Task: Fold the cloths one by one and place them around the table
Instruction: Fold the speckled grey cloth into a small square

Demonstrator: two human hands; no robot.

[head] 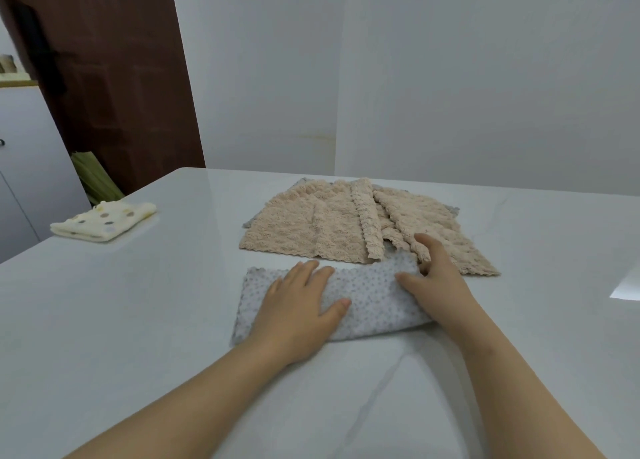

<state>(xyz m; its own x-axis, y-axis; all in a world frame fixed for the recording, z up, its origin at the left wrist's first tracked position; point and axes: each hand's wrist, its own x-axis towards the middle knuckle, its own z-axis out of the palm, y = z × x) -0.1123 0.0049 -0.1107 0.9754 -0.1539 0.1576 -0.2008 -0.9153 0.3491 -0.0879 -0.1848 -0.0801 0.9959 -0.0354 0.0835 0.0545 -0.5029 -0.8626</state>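
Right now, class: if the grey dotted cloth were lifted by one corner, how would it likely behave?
Probably floppy: the grey dotted cloth lies doubled over, bulging softly at its fold. Likely light, since it looks thin. It may slide on the glossy table when pushed.

Left grip (298, 306): flat, fingers straight, pressing on the left half of the grey dotted cloth (374, 299). The cloth lies as a long folded strip on the white table (138, 320).

Right grip (433, 278): at the strip's right end, thumb on top, fingers curled over the far edge, index finger reaching the beige cloths (311, 226).

Beige cloths: unfolded, overlapping in a loose pile just behind the strip and touching it.

Cream spotted cloth (104, 221): folded, near the table's left edge, well apart from the rest.

Beyond the table: brown door (114, 77), white wall (450, 77).
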